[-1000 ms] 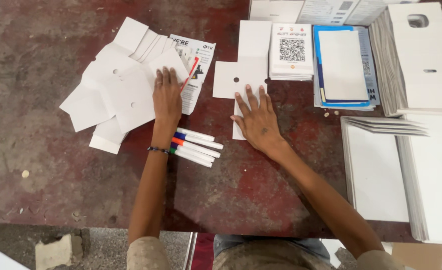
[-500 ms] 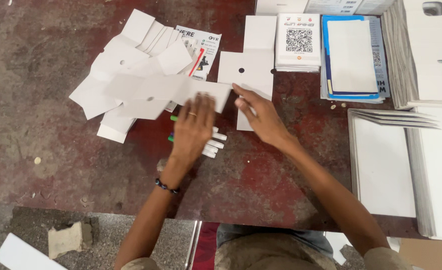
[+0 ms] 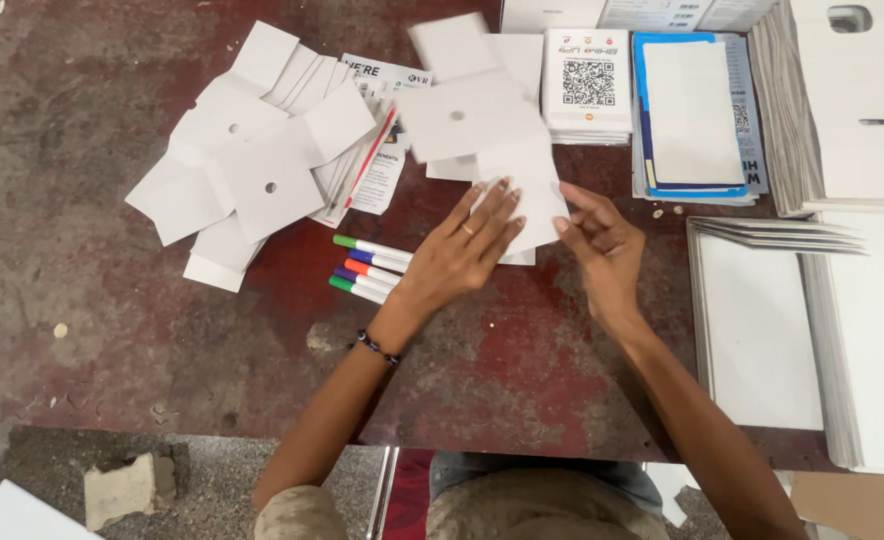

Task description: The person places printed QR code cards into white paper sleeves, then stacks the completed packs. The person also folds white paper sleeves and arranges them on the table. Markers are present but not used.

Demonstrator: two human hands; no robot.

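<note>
Both of my hands hold a white folded card cutout with a small round hole [image 3: 482, 125] above the dark red table [image 3: 112, 320]. My left hand [image 3: 462, 255] lies with its fingers on the card's lower edge. My right hand [image 3: 602, 245] pinches the card's right lower corner. The card is blurred by motion. Several white markers with coloured caps [image 3: 367, 272] lie just left of my left hand.
A heap of similar white cutouts [image 3: 252, 160] and a printed leaflet lie at the left. Stacks of printed cards [image 3: 587, 80], a blue-edged stack [image 3: 692, 110] and tall piles of white boards [image 3: 842, 110] fill the back and right. A stone block [image 3: 122, 488] lies on the floor.
My left hand took a white cutout from the left heap and carried it right. Now both hands hold it in the middle, near the printed card stacks.
</note>
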